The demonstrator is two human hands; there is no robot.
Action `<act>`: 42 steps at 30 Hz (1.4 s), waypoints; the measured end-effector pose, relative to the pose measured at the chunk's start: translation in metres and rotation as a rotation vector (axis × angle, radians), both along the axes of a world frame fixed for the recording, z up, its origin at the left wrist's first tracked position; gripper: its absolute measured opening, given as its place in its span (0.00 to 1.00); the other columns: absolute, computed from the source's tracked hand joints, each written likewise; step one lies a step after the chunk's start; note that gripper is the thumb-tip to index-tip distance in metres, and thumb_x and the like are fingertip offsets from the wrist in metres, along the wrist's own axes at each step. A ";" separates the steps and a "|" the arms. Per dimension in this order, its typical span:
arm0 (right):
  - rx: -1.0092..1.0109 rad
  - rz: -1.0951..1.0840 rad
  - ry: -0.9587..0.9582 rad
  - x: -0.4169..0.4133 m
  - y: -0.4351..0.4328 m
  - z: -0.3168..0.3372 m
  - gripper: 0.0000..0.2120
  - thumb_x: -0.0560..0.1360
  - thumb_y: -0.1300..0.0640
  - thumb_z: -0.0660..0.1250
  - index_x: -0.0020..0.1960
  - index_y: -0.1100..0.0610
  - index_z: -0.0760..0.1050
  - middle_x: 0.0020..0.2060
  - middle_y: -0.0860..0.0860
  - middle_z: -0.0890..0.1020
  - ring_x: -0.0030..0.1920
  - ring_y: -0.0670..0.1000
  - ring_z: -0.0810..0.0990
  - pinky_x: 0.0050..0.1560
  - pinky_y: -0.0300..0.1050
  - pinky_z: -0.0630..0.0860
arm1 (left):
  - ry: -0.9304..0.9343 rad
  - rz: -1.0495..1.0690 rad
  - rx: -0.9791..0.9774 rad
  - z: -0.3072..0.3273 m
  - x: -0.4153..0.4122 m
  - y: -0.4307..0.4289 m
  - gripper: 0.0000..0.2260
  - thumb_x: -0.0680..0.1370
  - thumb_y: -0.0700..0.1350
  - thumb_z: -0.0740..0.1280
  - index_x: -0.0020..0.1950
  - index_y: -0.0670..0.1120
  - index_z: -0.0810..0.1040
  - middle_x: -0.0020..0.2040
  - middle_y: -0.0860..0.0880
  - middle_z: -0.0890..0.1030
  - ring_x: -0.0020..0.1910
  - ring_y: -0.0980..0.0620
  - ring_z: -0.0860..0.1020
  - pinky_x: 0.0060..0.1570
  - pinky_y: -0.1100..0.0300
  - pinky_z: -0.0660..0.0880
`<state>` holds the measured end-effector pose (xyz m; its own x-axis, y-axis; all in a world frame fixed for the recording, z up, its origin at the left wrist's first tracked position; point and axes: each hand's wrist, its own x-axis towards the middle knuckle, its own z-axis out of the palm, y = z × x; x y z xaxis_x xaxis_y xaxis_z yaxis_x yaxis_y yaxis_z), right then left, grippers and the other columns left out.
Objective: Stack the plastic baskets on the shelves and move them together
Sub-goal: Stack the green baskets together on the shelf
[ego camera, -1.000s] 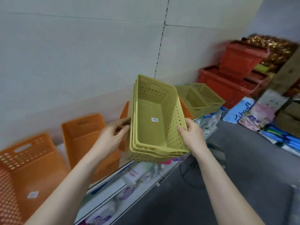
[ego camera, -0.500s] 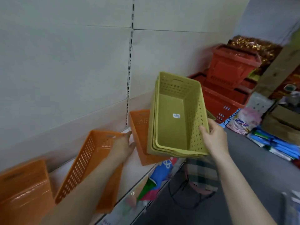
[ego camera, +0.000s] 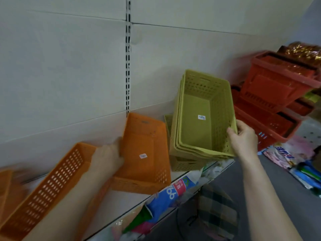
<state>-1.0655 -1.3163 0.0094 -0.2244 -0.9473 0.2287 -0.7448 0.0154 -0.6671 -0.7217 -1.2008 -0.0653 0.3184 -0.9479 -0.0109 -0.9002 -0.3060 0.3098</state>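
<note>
Your right hand (ego camera: 244, 141) pinching near right corner of nested green basket stack (ego camera: 199, 117), fingers curled over rim, stack tilted up off shelf (ego camera: 121, 200), opening facing you. Looks like another green basket (ego camera: 184, 165) sits under it on shelf, edge-on. Your left hand (ego camera: 108, 158) blurry, resting against left wall of orange basket (ego camera: 144, 153) beside the green ones; can't tell if those fingers actually grip it. Second orange basket (ego camera: 46, 188) lies tilted further left. Red baskets (ego camera: 274, 98) piled far right.
</note>
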 end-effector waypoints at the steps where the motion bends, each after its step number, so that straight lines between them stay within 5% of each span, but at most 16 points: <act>1: 0.008 0.026 0.031 -0.006 -0.015 0.005 0.14 0.75 0.59 0.65 0.59 0.52 0.80 0.45 0.55 0.86 0.48 0.62 0.83 0.51 0.55 0.78 | 0.011 0.030 -0.026 0.006 0.001 0.004 0.28 0.72 0.41 0.65 0.73 0.48 0.67 0.51 0.37 0.84 0.48 0.37 0.83 0.46 0.50 0.78; 8: 0.231 0.197 0.158 -0.007 -0.085 -0.020 0.19 0.79 0.58 0.63 0.69 0.52 0.75 0.60 0.60 0.82 0.60 0.64 0.79 0.60 0.53 0.74 | 0.066 0.251 -0.165 0.025 -0.026 0.024 0.23 0.75 0.41 0.67 0.70 0.45 0.73 0.54 0.34 0.83 0.51 0.33 0.81 0.47 0.46 0.75; 15: 0.399 0.273 0.177 -0.005 -0.096 -0.101 0.11 0.78 0.57 0.64 0.58 0.55 0.78 0.55 0.59 0.83 0.55 0.60 0.82 0.48 0.46 0.72 | 0.100 0.401 -0.224 0.024 -0.051 0.047 0.20 0.73 0.41 0.68 0.65 0.47 0.75 0.52 0.38 0.84 0.51 0.34 0.81 0.44 0.49 0.73; 22: 0.454 0.291 0.109 0.006 -0.120 -0.118 0.12 0.78 0.61 0.62 0.61 0.56 0.75 0.57 0.59 0.82 0.58 0.61 0.80 0.60 0.55 0.76 | 0.124 0.464 -0.286 0.019 -0.061 0.052 0.22 0.75 0.43 0.66 0.69 0.43 0.74 0.55 0.35 0.83 0.54 0.33 0.80 0.50 0.46 0.74; 28: 0.472 0.329 0.032 0.001 -0.120 -0.118 0.14 0.78 0.62 0.64 0.63 0.55 0.74 0.58 0.57 0.82 0.58 0.60 0.80 0.61 0.56 0.76 | -0.023 0.392 -0.174 0.005 -0.060 0.020 0.27 0.73 0.39 0.67 0.72 0.44 0.70 0.50 0.33 0.83 0.48 0.31 0.81 0.47 0.43 0.76; 33: 0.489 0.451 -0.036 -0.012 -0.117 -0.105 0.21 0.83 0.47 0.58 0.71 0.58 0.71 0.68 0.54 0.76 0.67 0.59 0.75 0.67 0.52 0.69 | -0.150 0.319 0.099 -0.021 -0.069 0.002 0.28 0.76 0.40 0.61 0.76 0.46 0.62 0.51 0.38 0.83 0.49 0.36 0.82 0.47 0.47 0.76; 38: 0.342 0.157 0.254 -0.072 -0.146 -0.111 0.23 0.80 0.52 0.61 0.73 0.59 0.65 0.69 0.62 0.73 0.68 0.64 0.72 0.65 0.57 0.69 | 0.010 0.374 0.203 -0.033 -0.085 -0.007 0.23 0.81 0.47 0.58 0.75 0.46 0.59 0.58 0.37 0.80 0.55 0.38 0.80 0.52 0.50 0.75; 42: 0.522 0.054 0.344 -0.118 -0.165 -0.129 0.22 0.78 0.61 0.60 0.71 0.62 0.62 0.67 0.65 0.71 0.66 0.67 0.72 0.63 0.58 0.71 | 0.018 0.432 0.128 -0.037 -0.098 -0.026 0.25 0.78 0.48 0.64 0.74 0.45 0.64 0.64 0.37 0.77 0.57 0.35 0.79 0.57 0.44 0.74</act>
<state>-1.1834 -1.4816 -0.1200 -0.1693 -0.9614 -0.2169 -0.9242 0.2313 -0.3039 -0.8200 -1.2272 -0.1024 0.6833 -0.7187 -0.1285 -0.6762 -0.6894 0.2597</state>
